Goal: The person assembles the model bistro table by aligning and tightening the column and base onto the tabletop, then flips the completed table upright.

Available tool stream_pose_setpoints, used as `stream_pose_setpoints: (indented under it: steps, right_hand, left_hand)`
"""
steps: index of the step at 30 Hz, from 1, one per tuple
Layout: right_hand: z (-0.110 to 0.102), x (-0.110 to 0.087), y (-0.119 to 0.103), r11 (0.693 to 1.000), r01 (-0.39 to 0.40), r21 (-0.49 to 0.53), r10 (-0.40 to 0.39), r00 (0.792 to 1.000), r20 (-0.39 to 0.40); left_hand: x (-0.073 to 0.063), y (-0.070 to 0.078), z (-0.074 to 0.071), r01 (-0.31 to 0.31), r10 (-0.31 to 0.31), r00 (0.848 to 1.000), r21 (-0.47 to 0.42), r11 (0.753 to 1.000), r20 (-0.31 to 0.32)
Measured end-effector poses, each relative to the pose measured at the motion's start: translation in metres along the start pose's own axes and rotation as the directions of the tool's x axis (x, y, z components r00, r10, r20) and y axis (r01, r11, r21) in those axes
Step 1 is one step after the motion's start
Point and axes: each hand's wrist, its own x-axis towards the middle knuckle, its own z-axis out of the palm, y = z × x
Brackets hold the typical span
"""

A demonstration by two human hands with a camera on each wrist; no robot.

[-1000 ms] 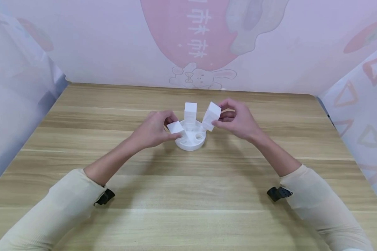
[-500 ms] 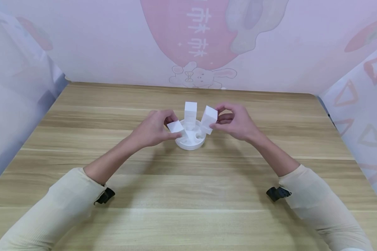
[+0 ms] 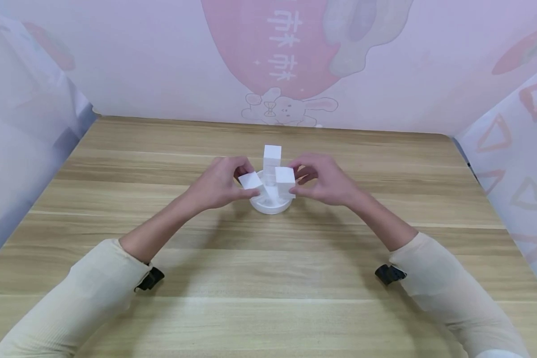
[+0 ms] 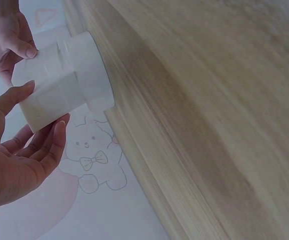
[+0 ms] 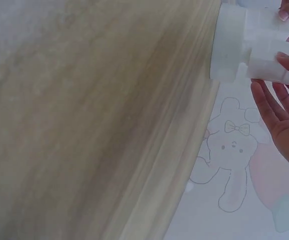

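A round white base (image 3: 270,210) with holes in its top stands on the table in the head view. One white square block (image 3: 272,155) rises upright from its back part. At the base's left side, my left hand (image 3: 220,184) pinches a second white block (image 3: 250,181), which is turned at an angle. A third block (image 3: 285,176) is between the thumb and fingers of my right hand (image 3: 325,181), upright over the base's right side. Its lower end is hidden, so I cannot tell whether it is seated. The left wrist view shows the left block (image 4: 52,102) against the base (image 4: 94,75).
The wooden table (image 3: 268,278) reaches to a pale printed backdrop (image 3: 161,64) with a rabbit drawing. Similar sheets close off both sides. A black strap piece (image 3: 149,279) sits at the left sleeve, another black piece (image 3: 390,274) at the right.
My right hand has moved left and slightly down with its block. That block has gone from tilted to upright above the base. The left hand has stayed in place.
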Motion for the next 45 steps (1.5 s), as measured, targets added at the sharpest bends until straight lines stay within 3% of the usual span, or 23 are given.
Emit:
stream_pose_setpoints:
  steps: [6, 11, 15, 22, 27, 32, 39, 42, 45]
  right_hand:
    - [-0.002, 0.005, -0.001, 0.996, 0.055, -0.069, -0.049, 0.995, 0.087]
    - [-0.005, 0.006, -0.002, 0.982, 0.127, -0.14, -0.098, 0.975, 0.201]
    - [-0.006, 0.007, -0.004, 0.97, 0.142, -0.2, -0.091, 0.966, 0.244]
    - [-0.008, 0.011, -0.004, 0.97, 0.127, -0.207, -0.081, 0.973, 0.216]
    - [-0.011, 0.012, 0.0, 0.968, 0.112, -0.223, -0.08, 0.986, 0.146]
    - [-0.012, 0.013, 0.0, 0.961, 0.048, -0.272, -0.035, 0.998, 0.054]
    - [-0.013, 0.01, -0.001, 0.939, -0.035, -0.341, 0.025, 0.999, -0.033]
    - [-0.014, 0.007, 0.0, 0.943, -0.018, -0.332, 0.012, 1.0, -0.021]
    - [-0.017, 0.005, 0.001, 0.95, 0.042, -0.309, -0.03, 0.999, 0.041]
  left_hand:
    - [0.002, -0.002, 0.001, 0.0, 0.0, 1.0, -0.007, 1.0, 0.0]
    - [0.003, -0.004, 0.002, -0.004, 0.004, 1.0, -0.015, 1.0, 0.002]
    - [0.003, -0.004, 0.002, -0.007, 0.007, 1.0, -0.014, 1.0, 0.007]
    - [0.002, -0.003, 0.001, -0.018, 0.018, 1.0, -0.019, 1.0, 0.003]
    - [0.003, -0.003, 0.002, -0.02, 0.02, 1.0, -0.019, 1.0, -0.001]
    - [0.004, -0.004, 0.002, -0.028, 0.028, 1.0, -0.01, 1.0, -0.008]
    - [0.002, -0.002, 0.001, -0.014, 0.014, 1.0, -0.022, 1.0, -0.003]
    - [0.002, -0.003, 0.002, -0.01, 0.01, 1.0, -0.018, 1.0, -0.004]
    - [0.002, -0.002, 0.002, -0.012, 0.012, 1.0, -0.022, 1.0, -0.002]
